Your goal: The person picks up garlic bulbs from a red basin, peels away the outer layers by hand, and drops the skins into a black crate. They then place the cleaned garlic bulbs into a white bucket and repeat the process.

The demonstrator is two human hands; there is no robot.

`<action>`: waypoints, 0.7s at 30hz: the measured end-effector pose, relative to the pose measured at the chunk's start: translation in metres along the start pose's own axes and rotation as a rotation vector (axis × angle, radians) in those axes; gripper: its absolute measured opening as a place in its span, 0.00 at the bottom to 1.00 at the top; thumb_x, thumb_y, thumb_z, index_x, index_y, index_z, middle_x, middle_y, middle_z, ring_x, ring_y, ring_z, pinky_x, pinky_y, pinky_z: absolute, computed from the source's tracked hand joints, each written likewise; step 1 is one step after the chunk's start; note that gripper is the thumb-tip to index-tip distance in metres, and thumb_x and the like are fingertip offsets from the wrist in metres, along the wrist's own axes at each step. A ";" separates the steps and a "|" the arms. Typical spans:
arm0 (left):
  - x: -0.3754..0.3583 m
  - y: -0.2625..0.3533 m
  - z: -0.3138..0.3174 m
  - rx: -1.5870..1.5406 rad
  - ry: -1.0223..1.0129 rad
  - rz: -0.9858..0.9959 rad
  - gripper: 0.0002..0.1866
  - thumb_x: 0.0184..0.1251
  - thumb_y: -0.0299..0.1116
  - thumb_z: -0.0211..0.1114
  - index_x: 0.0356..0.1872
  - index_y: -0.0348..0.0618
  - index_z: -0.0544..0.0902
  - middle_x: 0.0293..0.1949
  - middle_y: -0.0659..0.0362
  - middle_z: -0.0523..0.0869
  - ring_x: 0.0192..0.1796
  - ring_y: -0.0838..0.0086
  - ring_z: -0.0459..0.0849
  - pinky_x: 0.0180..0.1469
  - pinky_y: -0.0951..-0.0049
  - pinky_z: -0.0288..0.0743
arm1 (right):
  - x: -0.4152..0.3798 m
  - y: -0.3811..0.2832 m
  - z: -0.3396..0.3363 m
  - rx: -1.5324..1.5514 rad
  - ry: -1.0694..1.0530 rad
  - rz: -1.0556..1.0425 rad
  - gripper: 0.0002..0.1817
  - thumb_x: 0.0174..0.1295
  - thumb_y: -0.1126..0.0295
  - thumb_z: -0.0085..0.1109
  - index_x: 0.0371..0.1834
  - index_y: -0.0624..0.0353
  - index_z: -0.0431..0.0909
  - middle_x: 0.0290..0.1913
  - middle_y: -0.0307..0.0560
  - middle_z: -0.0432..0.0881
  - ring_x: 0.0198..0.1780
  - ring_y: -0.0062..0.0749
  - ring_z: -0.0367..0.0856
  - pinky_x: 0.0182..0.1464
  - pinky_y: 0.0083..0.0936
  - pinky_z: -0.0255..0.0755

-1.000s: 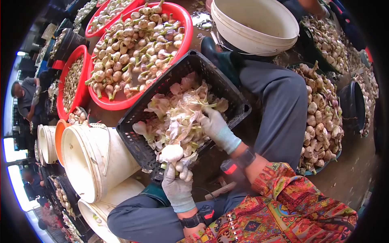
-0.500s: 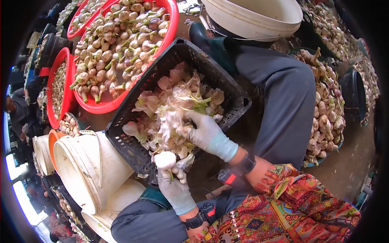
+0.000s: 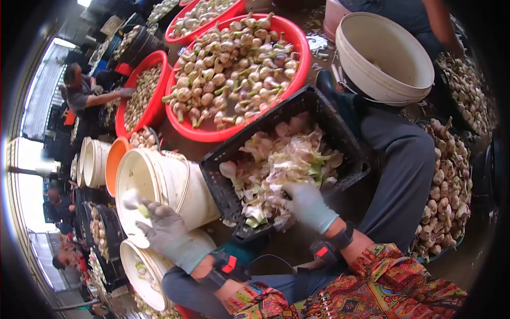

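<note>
A peeled white garlic bulb (image 3: 131, 199) with a short green stem, smeared by motion, is at the fingertips of my left hand (image 3: 170, 234). That gloved hand has its fingers apart, over the mouth of a white bucket (image 3: 194, 186). My right hand (image 3: 309, 206), also gloved, is at the near side of a black plastic crate (image 3: 212, 183). Its fingers curl at the edge of the heap of garlic skins (image 3: 287, 159), around some papery pieces. Part of the fingertips is hidden by the skins.
A red tub (image 3: 183, 127) of unpeeled garlic stands beyond the crate. A second white bucket (image 3: 130, 266) holds pale bulbs low at left. Another white bucket (image 3: 345, 53) stands beyond my knee; piled garlic (image 3: 441, 202) lies at right. A person (image 3: 85, 93) works at another tub.
My left hand has swung left from the crate to the white bucket, its fingers spreading at the bulb. My right hand remains by the skins. The view has turned left.
</note>
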State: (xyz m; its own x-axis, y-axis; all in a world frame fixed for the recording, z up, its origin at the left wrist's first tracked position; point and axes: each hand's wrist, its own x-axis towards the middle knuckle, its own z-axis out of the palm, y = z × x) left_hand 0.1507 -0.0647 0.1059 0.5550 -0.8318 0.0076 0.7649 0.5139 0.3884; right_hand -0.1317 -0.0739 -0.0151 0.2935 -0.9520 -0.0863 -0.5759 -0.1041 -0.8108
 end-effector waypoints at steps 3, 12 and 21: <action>0.065 -0.034 0.006 0.438 -0.050 -0.033 0.25 0.72 0.41 0.54 0.60 0.28 0.69 0.55 0.45 0.78 0.45 0.63 0.80 0.46 0.67 0.77 | 0.001 0.009 -0.001 0.009 -0.082 -0.049 0.12 0.57 0.65 0.58 0.40 0.61 0.75 0.37 0.60 0.79 0.40 0.57 0.79 0.43 0.46 0.73; 0.273 -0.227 -0.069 2.011 -0.064 -0.859 0.24 0.57 0.42 0.69 0.49 0.37 0.77 0.38 0.53 0.82 0.25 0.68 0.82 0.20 0.72 0.75 | 0.024 0.037 -0.007 0.328 -0.230 0.184 0.07 0.58 0.70 0.53 0.35 0.62 0.70 0.34 0.60 0.76 0.40 0.59 0.75 0.43 0.45 0.69; 0.305 -0.267 -0.091 2.027 -0.242 -1.319 0.16 0.59 0.43 0.65 0.43 0.43 0.81 0.37 0.60 0.83 0.33 0.73 0.81 0.30 0.72 0.80 | 0.045 0.039 -0.020 0.428 -0.398 0.359 0.12 0.60 0.66 0.53 0.44 0.61 0.70 0.34 0.60 0.79 0.38 0.57 0.78 0.41 0.44 0.73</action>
State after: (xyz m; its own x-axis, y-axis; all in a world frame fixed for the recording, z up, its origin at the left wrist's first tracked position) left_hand 0.1452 -0.4363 -0.0792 0.1144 -0.4905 -0.8639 -0.6595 -0.6879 0.3032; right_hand -0.1560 -0.1264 -0.0387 0.4465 -0.7194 -0.5321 -0.3613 0.3990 -0.8427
